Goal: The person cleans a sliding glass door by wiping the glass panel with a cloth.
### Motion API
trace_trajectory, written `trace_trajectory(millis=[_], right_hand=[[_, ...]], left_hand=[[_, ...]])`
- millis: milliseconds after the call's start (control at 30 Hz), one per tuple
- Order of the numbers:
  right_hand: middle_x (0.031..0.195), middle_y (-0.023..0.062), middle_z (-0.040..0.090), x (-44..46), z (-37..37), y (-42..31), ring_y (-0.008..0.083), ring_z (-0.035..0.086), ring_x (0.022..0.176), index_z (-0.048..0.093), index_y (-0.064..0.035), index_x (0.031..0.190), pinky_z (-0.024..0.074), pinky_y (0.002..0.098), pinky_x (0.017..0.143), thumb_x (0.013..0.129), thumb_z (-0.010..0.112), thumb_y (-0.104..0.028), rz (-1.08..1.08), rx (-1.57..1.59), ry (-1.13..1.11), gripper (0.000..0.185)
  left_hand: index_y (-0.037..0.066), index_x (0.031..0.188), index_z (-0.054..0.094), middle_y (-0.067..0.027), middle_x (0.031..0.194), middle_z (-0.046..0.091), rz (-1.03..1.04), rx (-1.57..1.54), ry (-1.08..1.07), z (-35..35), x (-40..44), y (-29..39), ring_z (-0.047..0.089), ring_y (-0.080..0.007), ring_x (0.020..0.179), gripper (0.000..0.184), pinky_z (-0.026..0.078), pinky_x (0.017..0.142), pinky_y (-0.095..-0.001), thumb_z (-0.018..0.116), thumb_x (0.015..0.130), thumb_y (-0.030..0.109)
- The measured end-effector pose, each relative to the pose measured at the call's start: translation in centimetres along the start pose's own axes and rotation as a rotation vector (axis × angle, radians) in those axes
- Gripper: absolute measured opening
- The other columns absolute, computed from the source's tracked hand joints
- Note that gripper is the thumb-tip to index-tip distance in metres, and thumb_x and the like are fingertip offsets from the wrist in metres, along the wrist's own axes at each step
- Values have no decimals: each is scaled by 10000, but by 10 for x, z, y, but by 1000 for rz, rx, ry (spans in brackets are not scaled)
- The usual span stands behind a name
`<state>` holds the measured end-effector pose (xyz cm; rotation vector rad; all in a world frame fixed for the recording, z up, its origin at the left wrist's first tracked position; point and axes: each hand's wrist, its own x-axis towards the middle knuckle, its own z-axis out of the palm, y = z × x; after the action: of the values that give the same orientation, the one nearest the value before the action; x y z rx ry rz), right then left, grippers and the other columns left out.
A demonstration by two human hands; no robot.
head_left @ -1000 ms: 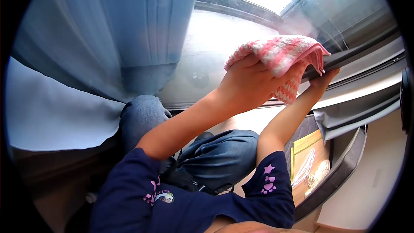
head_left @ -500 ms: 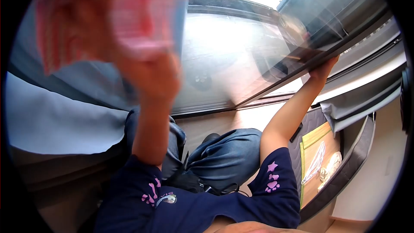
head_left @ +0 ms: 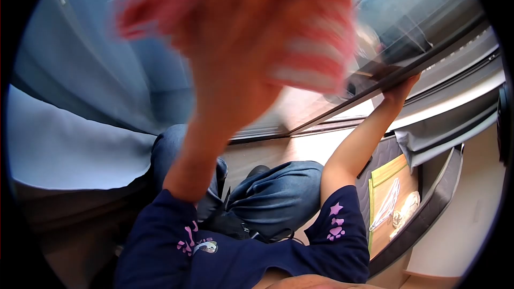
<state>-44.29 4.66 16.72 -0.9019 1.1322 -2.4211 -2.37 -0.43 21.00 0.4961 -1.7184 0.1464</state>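
A red-and-white striped cloth (head_left: 316, 48), smeared by motion, is in my left hand (head_left: 230, 59) in front of the glass pane. The hand's back faces me, and most of its fingers blur into the cloth. Over at the right, my right hand (head_left: 400, 89) grips the dark-framed edge of the glass door (head_left: 369, 90), its fingertips hidden behind the frame. Much of the pane lies behind my left arm and the cloth.
Grey curtain fabric (head_left: 80, 144) hangs at the left, with another grey piece (head_left: 439, 134) at the right. A quilted grey bin (head_left: 433, 214) beside my right arm holds a yellow-edged wooden board (head_left: 393, 174) and white cords (head_left: 386, 203). My bent knees (head_left: 284, 187) are below the door.
My left hand has swept the cloth from the upper left to the right across the glass. My right hand stays at the door's edge.
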Motion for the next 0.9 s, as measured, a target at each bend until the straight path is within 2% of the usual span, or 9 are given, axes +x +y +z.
trace_trajectory(millis=[267, 300, 333, 467, 533, 600, 667, 733, 900], right_hand=[[524, 112, 560, -5, -4, 6, 279, 544, 426, 589, -40, 736, 473, 368, 423, 846, 348, -732, -75, -50, 91, 742], [524, 113, 559, -5, 0, 6, 280, 545, 426, 590, -39, 737, 473, 368, 424, 845, 349, -733, -81, -60, 87, 742], [523, 113, 559, -3, 2, 4, 280, 545, 426, 590, -39, 737, 474, 368, 424, 844, 350, -734, -86, -70, 81, 743], [522, 113, 559, -16, 19, 2, 283, 549, 427, 591, -37, 740, 476, 370, 425, 841, 354, -736, -105, -115, 50, 745], [521, 114, 559, -20, 31, 3, 284, 550, 428, 592, -36, 741, 477, 371, 426, 839, 356, -738, -116, -141, 32, 747], [520, 114, 559, -24, 37, -5, 286, 552, 428, 592, -35, 742, 478, 372, 427, 838, 357, -739, -129, -169, 10, 748], [520, 114, 558, -32, 47, -1, 287, 553, 429, 593, -34, 743, 479, 373, 427, 836, 359, -740, -143, -191, -2, 749], [519, 114, 558, -30, 44, -6, 288, 555, 429, 594, -33, 744, 480, 374, 428, 834, 361, -741, -154, -207, 7, 751], [534, 118, 572, -39, 41, -13, 286, 581, 470, 605, -42, 766, 491, 380, 445, 841, 355, -737, -79, -205, 26, 742]], left_hand=[[-39, 1363, 328, -199, 1390, 399, -189, -64, 491, -31, 2, -43, 426, -299, 1256, 507, 384, 1042, -363, 540, 906, 22], [-9, 1337, 407, -203, 1398, 389, -68, -499, 466, -14, -3, -43, 362, -326, 1300, 464, 342, 1060, -426, 540, 901, 80], [7, 1258, 472, -172, 1313, 474, -42, 139, 197, -26, -6, -40, 495, -276, 1170, 391, 424, 942, -330, 530, 946, 235], [120, 1236, 557, -101, 1300, 516, 118, 207, 56, 46, -33, -18, 512, -313, 1151, 445, 404, 923, -457, 612, 795, 132], [196, 1231, 578, -22, 1272, 542, 98, -35, -293, 40, -22, 27, 545, -263, 1103, 525, 423, 879, -425, 658, 714, 158], [216, 1187, 621, 32, 1231, 573, 137, -85, 3, 70, -20, 23, 583, -195, 1046, 533, 435, 875, -375, 701, 660, 189], [221, 1182, 621, 35, 1226, 573, 130, -81, -219, 55, -27, 20, 577, -203, 1065, 534, 443, 882, -391, 704, 657, 174], [204, 1183, 610, 36, 1228, 568, 168, -121, 33, 63, -18, 7, 559, -200, 1112, 526, 441, 887, -396, 693, 663, 180], [236, 1233, 591, -37, 1291, 522, 90, 77, -112, -2, 1, 4, 397, -293, 1273, 534, 239, 1032, -468, 634, 701, 197]])
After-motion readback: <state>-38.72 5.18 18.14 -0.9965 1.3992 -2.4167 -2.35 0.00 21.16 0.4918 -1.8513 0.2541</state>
